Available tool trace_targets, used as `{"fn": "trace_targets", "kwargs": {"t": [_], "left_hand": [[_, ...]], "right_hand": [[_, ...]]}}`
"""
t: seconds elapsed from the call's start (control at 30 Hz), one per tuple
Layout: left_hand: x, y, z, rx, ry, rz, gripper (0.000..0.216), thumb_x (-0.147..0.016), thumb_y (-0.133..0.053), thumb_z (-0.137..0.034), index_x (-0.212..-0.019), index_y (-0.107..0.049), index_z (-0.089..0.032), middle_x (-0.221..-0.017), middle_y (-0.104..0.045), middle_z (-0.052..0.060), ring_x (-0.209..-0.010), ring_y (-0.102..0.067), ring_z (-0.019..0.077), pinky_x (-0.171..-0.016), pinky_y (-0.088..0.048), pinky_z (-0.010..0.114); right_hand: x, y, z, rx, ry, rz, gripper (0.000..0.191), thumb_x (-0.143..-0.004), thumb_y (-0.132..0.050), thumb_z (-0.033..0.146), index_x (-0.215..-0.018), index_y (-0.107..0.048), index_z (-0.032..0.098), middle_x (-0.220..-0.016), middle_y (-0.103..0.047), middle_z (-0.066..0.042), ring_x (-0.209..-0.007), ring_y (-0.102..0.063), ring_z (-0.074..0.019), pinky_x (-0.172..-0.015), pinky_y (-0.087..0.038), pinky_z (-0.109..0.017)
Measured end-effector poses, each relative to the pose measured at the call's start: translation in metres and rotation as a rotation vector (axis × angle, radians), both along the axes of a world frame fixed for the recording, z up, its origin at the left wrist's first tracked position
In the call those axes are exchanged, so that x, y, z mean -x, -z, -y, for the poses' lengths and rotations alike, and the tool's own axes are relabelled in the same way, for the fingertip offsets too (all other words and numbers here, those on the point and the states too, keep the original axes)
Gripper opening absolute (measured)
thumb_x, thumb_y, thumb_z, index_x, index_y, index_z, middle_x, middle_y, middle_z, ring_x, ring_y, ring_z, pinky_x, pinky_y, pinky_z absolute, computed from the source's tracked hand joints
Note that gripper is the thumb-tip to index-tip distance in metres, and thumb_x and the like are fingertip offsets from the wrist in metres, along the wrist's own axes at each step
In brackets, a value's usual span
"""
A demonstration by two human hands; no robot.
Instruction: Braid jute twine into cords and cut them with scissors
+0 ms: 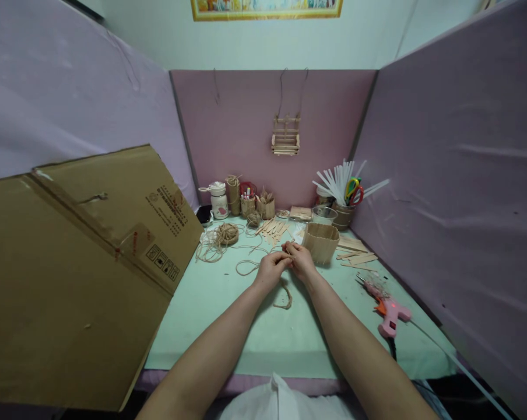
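My left hand and my right hand meet over the middle of the table, both with fingers pinched on jute twine. A thicker length of the twine, which looks braided or twisted, curls out below them onto the table. Thinner loose strands trail left toward a ball of twine. Just beyond my right hand stands a container made of craft sticks. The exact grip point is partly hidden by my fingers.
A pink glue gun with its cord lies at the right. Loose craft sticks sit behind it. A big cardboard sheet leans along the left. Scissors, white glue sticks and a white bottle stand at the back.
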State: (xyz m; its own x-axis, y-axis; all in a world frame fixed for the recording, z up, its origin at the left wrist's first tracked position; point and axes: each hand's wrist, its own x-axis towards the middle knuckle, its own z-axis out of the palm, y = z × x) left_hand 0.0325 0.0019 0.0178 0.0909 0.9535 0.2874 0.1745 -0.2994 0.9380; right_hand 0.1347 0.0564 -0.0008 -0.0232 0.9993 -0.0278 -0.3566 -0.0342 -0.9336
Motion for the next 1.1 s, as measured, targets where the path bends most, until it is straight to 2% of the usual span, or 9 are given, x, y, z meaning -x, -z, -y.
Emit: {"fn": "trace_targets", "kwargs": {"t": [0.23,0.33,0.4,0.47,0.57,0.63,0.7,0.83,1.1], "left_hand": [[-0.001,0.000,-0.001,0.008,-0.006,0.059,0.020,-0.074,-0.056,-0.031,-0.072,-0.067,-0.014,-0.071,-0.065,0.004,-0.068,-0.055,0.0136,-0.066,-0.043,0.025],[0.003,0.003,-0.005,0.017,-0.107,0.080,0.020,-0.074,-0.056,-0.030,-0.076,-0.066,-0.014,-0.070,-0.065,0.003,-0.066,-0.055,0.0128,-0.065,-0.043,0.024],[0.007,0.004,-0.008,0.018,-0.201,0.075,0.019,-0.075,-0.055,-0.029,-0.079,-0.066,-0.014,-0.070,-0.065,0.003,-0.066,-0.056,0.0130,-0.066,-0.043,0.024],[0.011,0.005,-0.011,0.023,-0.281,0.044,0.019,-0.077,-0.053,-0.029,-0.079,-0.066,-0.015,-0.070,-0.065,0.003,-0.067,-0.057,0.0135,-0.066,-0.043,0.025],[0.014,0.006,-0.013,0.023,-0.347,-0.005,0.020,-0.078,-0.052,-0.030,-0.079,-0.065,-0.015,-0.071,-0.066,0.004,-0.070,-0.059,0.0144,-0.068,-0.044,0.025],[0.014,0.006,-0.013,0.008,-0.356,-0.016,0.020,-0.079,-0.051,-0.028,-0.081,-0.066,-0.015,-0.073,-0.067,0.004,-0.072,-0.060,0.0148,-0.070,-0.044,0.025],[0.014,0.008,-0.013,-0.009,-0.353,-0.018,0.021,-0.080,-0.049,-0.026,-0.083,-0.066,-0.014,-0.077,-0.068,0.005,-0.075,-0.061,0.0151,-0.072,-0.044,0.025],[0.015,0.011,-0.015,-0.019,-0.341,-0.030,0.021,-0.081,-0.047,-0.024,-0.085,-0.066,-0.014,-0.082,-0.069,0.006,-0.078,-0.061,0.0154,-0.075,-0.045,0.026],[0.016,0.015,-0.018,-0.002,-0.330,-0.052,0.023,-0.081,-0.046,-0.025,-0.083,-0.066,-0.015,-0.074,-0.066,0.005,-0.072,-0.059,0.0147,-0.073,-0.044,0.026]], "right_hand": [[0.000,0.002,0.000,-0.011,0.009,0.015,0.041,-0.057,-0.070,0.054,-0.066,-0.061,0.015,-0.057,-0.057,-0.001,-0.048,-0.047,-0.0103,-0.044,-0.035,-0.023],[0.000,0.003,0.001,0.020,-0.026,0.073,0.044,-0.062,-0.065,0.059,-0.065,-0.061,0.015,-0.055,-0.056,-0.001,-0.045,-0.045,-0.0102,-0.043,-0.034,-0.024],[-0.001,0.002,0.002,0.019,0.011,0.204,0.046,-0.066,-0.059,0.061,-0.062,-0.060,0.015,-0.055,-0.056,-0.003,-0.047,-0.045,-0.0115,-0.044,-0.034,-0.024],[-0.001,0.000,0.003,-0.083,0.089,0.380,0.044,-0.071,-0.055,0.059,-0.060,-0.060,0.016,-0.056,-0.056,-0.004,-0.051,-0.047,-0.0134,-0.047,-0.036,-0.025],[0.001,-0.009,0.010,-0.398,0.206,0.548,0.029,-0.075,-0.055,0.045,-0.067,-0.060,0.017,-0.069,-0.059,-0.004,-0.066,-0.052,-0.0157,-0.059,-0.042,-0.026],[0.003,-0.014,0.016,-0.576,0.219,0.584,0.016,-0.075,-0.054,0.033,-0.079,-0.060,0.018,-0.082,-0.058,-0.004,-0.074,-0.052,-0.0158,-0.063,-0.044,-0.027],[0.005,-0.017,0.022,-0.687,0.176,0.623,0.014,-0.074,-0.052,0.023,-0.086,-0.058,0.019,-0.091,-0.055,-0.005,-0.076,-0.052,-0.0153,-0.063,-0.045,-0.027],[0.007,-0.016,0.025,-0.758,0.110,0.681,0.010,-0.079,-0.051,0.021,-0.086,-0.058,0.020,-0.094,-0.051,-0.006,-0.075,-0.052,-0.0148,-0.063,-0.046,-0.028],[0.004,-0.013,0.021,-0.762,0.130,0.720,0.015,-0.085,-0.050,0.031,-0.079,-0.059,0.021,-0.087,-0.052,-0.005,-0.079,-0.052,-0.0166,-0.069,-0.046,-0.030]]}}
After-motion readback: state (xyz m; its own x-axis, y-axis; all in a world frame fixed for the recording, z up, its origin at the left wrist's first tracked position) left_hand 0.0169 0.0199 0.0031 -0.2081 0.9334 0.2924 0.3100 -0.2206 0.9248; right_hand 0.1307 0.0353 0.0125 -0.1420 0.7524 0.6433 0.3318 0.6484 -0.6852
